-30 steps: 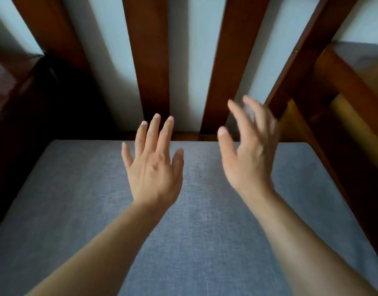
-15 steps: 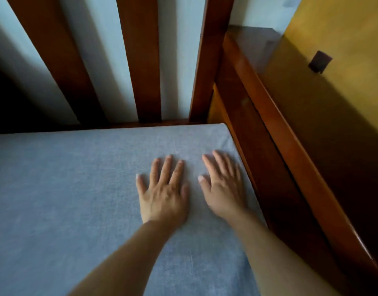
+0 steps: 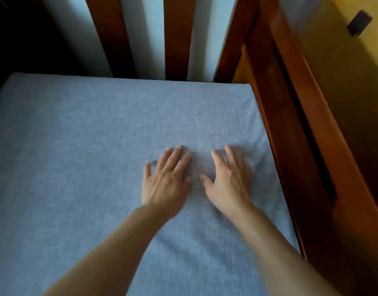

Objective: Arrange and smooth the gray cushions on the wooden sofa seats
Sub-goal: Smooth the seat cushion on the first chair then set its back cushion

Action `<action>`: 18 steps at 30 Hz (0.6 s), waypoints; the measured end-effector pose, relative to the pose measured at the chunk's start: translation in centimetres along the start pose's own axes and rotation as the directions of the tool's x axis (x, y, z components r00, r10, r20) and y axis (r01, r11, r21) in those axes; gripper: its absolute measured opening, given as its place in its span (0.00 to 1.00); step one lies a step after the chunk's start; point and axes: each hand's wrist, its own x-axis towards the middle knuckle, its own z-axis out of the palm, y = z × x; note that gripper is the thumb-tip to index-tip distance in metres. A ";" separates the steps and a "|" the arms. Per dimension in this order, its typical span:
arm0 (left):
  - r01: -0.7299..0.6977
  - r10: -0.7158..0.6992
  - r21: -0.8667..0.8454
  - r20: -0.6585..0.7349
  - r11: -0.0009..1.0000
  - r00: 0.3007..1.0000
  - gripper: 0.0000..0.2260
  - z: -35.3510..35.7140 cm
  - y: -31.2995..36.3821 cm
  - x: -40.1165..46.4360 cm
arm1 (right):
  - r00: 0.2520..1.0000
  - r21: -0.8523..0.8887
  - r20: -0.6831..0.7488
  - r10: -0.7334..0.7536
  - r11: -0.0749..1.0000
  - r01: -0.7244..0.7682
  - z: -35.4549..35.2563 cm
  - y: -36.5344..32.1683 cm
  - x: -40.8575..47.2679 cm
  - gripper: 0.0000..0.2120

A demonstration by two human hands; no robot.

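Left hand (image 3: 165,182): lying palm down on the gray cushion (image 3: 81,163), fingers straight and slightly spread, pressing flat, gripping nothing.
Right hand (image 3: 228,182): lying palm down just beside the left one, fingers extended and a little blurred, thumb pointing toward the left hand; holding nothing.
Hand spacing: a narrow strip of fabric is showing between the two; they are not touching.
Cushion position: sitting on the wooden sofa seat, filling it from the back slats (image 3: 176,37) to the near edge of view.
Back edge: running straight along the base of the slats, touching or nearly so.
Right edge: lying close against the wooden side rail (image 3: 290,116); a thin dark gap is showing along it.
Fabric state: faint creases are fanning out around the right hand toward the right edge.
Open room: a wide stretch of bare cushion is lying left of the hands and ahead of the fingertips.
Beyond rail: a yellow wall (image 3: 333,60) with a small dark fitting (image 3: 359,22).
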 end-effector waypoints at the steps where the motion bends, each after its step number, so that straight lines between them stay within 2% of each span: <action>1: 0.008 -0.012 -0.041 -0.102 0.999 0.995 0.29 -2.2 -0.4 0.4 | 0.988 0.089 -0.145 -0.046 0.994 0.059 -2.2 -1.9 0.9 0.27; 2: 0.025 -0.042 -0.074 -0.242 0.997 0.969 0.28 -4.1 -1.7 0.2 | 0.941 0.159 -0.326 -0.088 0.976 0.147 -4.0 -4.0 1.5 0.25; 3: 0.056 -0.088 -0.095 -0.382 0.994 0.920 0.27 -5.3 -3.9 -0.6 | 0.860 0.222 -0.504 -0.077 0.951 0.215 -4.3 -6.1 1.2 0.22; 4: 0.109 -0.140 -0.096 -0.452 0.989 0.881 0.26 -5.6 -7.2 -2.2 | 0.818 0.264 -0.570 -0.081 0.925 0.275 -3.5 -8.5 0.5 0.22; 5: 0.167 -0.173 -0.052 -0.435 0.985 0.884 0.26 -5.4 -10.1 -4.0 | 0.841 0.216 -0.521 -0.144 0.931 0.293 -1.3 -10.1 -0.7 0.24; 6: 0.216 -0.201 0.006 -0.338 0.976 0.919 0.27 -4.7 -12.8 -5.9 | 0.897 0.156 -0.383 -0.221 0.942 0.298 1.7 -11.9 -2.7 0.26; 7: 0.228 -0.214 0.050 -0.197 0.972 0.957 0.29 -3.9 -14.7 -7.4 | 0.934 0.029 -0.181 -0.308 0.948 0.318 4.7 -13.2 -4.1 0.28; 8: 0.226 -0.217 0.092 -0.104 0.970 0.971 0.30 -3.3 -16.3 -7.9 | 0.940 -0.075 -0.069 -0.333 0.942 0.328 6.6 -14.3 -4.1 0.30; 9: 0.217 -0.214 0.084 -0.037 0.973 0.976 0.31 -3.6 -17.3 -8.0 | 0.957 -0.081 0.045 -0.286 0.954 0.289 7.0 -16.0 -3.7 0.30; 10: 0.216 -0.215 0.043 -0.026 0.976 0.976 0.30 -4.8 -17.4 -8.0 | 0.961 -0.049 0.089 -0.262 0.963 0.267 6.0 -18.2 -3.2 0.29; 12: 0.249 -0.262 -0.082 -0.220 0.965 0.940 0.26 -8.2 -18.0 -8.5 | 0.925 0.151 -0.189 -0.331 0.921 0.360 1.7 -23.2 -1.6 0.23; 14: 0.268 -0.322 -0.179 -0.458 0.947 0.829 0.26 -10.2 -20.3 -11.5 | 0.805 0.336 -0.551 -0.221 0.825 0.456 -0.3 -27.0 -2.1 0.20; 15: 0.297 -0.353 -0.191 -0.470 0.936 0.809 0.27 -9.6 -22.0 -13.9 | 0.771 0.321 -0.599 -0.216 0.817 0.479 1.4 -28.2 -3.3 0.21; 16: 0.352 -0.388 -0.164 -0.404 0.922 0.828 0.28 -8.3 -23.4 -16.5 | 0.789 0.269 -0.555 -0.263 0.841 0.470 3.9 -28.7 -5.5 0.22; 17: 0.392 -0.403 -0.099 -0.293 0.915 0.867 0.29 -6.7 -24.5 -18.8 | 0.842 0.190 -0.411 -0.350 0.870 0.455 7.2 -28.7 -7.9 0.24; 18: 0.408 -0.406 -0.029 -0.182 0.913 0.896 0.30 -5.3 -25.6 -20.6 | 0.859 0.058 -0.263 -0.439 0.882 0.469 10.5 -28.4 -9.8 0.27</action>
